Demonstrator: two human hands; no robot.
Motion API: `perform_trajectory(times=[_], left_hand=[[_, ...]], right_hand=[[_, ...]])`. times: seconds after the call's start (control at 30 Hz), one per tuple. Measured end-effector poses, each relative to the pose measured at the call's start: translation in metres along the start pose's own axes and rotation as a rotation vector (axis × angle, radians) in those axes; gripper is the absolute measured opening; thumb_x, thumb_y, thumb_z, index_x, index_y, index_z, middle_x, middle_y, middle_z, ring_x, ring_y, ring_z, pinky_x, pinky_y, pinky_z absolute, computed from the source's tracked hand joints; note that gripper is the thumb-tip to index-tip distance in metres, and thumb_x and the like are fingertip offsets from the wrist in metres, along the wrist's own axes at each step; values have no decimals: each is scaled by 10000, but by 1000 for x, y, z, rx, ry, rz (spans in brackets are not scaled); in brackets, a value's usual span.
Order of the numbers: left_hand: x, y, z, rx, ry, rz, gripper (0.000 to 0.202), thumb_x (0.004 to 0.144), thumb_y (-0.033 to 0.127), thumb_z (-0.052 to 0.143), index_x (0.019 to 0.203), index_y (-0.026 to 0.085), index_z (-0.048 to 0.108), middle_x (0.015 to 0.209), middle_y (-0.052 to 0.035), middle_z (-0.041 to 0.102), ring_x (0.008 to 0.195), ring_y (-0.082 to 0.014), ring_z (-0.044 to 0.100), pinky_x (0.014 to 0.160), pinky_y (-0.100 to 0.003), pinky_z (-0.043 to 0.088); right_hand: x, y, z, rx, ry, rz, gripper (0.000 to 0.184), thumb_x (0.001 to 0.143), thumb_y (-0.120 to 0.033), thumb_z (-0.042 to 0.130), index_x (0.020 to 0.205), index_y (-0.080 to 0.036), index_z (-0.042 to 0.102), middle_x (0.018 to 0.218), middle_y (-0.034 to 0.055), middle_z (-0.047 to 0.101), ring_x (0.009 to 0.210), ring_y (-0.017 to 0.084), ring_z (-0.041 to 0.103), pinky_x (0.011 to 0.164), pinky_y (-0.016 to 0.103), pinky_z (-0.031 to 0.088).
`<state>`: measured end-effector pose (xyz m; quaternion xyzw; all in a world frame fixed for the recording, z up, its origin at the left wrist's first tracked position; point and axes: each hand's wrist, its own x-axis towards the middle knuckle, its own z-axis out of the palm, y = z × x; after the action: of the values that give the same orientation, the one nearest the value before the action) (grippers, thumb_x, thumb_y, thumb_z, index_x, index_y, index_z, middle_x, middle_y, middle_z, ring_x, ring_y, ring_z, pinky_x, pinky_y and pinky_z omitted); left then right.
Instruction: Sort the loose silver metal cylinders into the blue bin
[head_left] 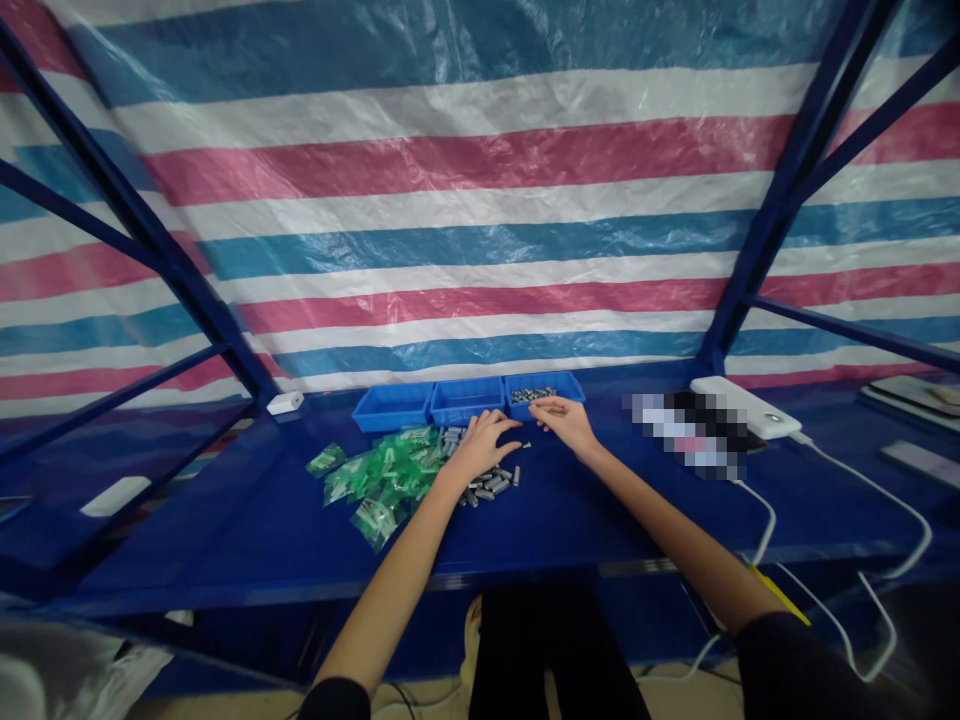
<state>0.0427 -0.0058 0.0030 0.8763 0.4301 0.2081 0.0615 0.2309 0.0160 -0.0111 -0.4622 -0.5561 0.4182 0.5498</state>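
Note:
My left hand (484, 443) rests palm down on a scatter of small grey metal parts (491, 482) on the blue table, its fingers spread. Beside it lies a heap of small green plastic bags (382, 475). My right hand (564, 418) reaches to the front edge of the rightmost of three blue trays (544, 391), which holds more grey parts; its fingertips are pinched together, and what they hold is too small to make out. The middle tray (466, 399) and left tray (392, 406) look bare.
A white power bank (746, 407) with a white cable (862, 480) lies at the right. A small white box (285, 403) sits at the left back, a white block (115, 496) further left. Dark blue frame posts (780, 190) and a striped tarp stand behind.

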Motion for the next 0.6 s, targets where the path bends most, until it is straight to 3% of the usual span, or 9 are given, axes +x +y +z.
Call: perform_trajectory(times=[0.07, 0.13, 0.23, 0.3, 0.4, 0.5, 0.6], left_hand=[[1, 2, 5, -6, -26, 44, 273, 860, 365, 483, 1097, 283, 590, 1031, -34, 539, 985, -195, 473, 925, -394, 312], [2, 4, 9, -9, -48, 69, 218, 863, 344, 485, 1007, 272, 632, 986, -25, 548, 983, -189, 469, 949, -397, 288], [2, 3, 10, -9, -64, 77, 175, 850, 322, 514, 944, 262, 649, 940, -16, 563, 973, -186, 473, 966, -400, 266], [3, 2, 8, -6, -52, 71, 164, 851, 304, 514, 935, 256, 647, 941, -16, 577, 964, -183, 481, 956, -389, 270], [3, -1, 3, 20, 3, 25, 177, 864, 300, 490, 927, 238, 643, 938, -23, 601, 940, -184, 494, 897, -361, 300], [3, -4, -4, 49, 69, -35, 217, 877, 324, 458, 881, 216, 646, 896, -27, 620, 900, -183, 509, 831, -340, 316], [4, -5, -11, 40, 115, -83, 235, 881, 324, 446, 840, 213, 649, 882, -20, 636, 878, -180, 523, 812, -336, 313]], right_hand=[[2, -2, -3, 13, 47, -20, 407, 605, -459, 705, 864, -147, 678, 651, 64, 662, 612, 191, 623, 561, 317, 514], [3, -4, -4, 55, 49, -92, 501, 603, -433, 717, 1022, -169, 641, 884, 97, 690, 774, 216, 647, 665, 337, 534], [3, -6, -6, 82, -6, -198, 655, 621, -380, 721, 1226, -232, 518, 1211, 101, 579, 1001, 222, 601, 792, 335, 515], [1, -5, -6, 12, -69, -219, 575, 653, -379, 696, 1189, -227, 553, 1175, 97, 603, 974, 218, 611, 770, 331, 515], [-3, -1, -6, -191, -254, -226, 382, 666, -410, 675, 978, -191, 677, 930, 78, 695, 777, 200, 648, 670, 311, 513], [-6, 4, -6, -371, -468, -252, 360, 630, -433, 701, 902, -197, 710, 853, 53, 709, 710, 182, 636, 647, 290, 494], [-8, 4, -7, -443, -593, -298, 376, 625, -440, 708, 919, -207, 716, 844, 47, 709, 747, 181, 626, 670, 278, 479]])
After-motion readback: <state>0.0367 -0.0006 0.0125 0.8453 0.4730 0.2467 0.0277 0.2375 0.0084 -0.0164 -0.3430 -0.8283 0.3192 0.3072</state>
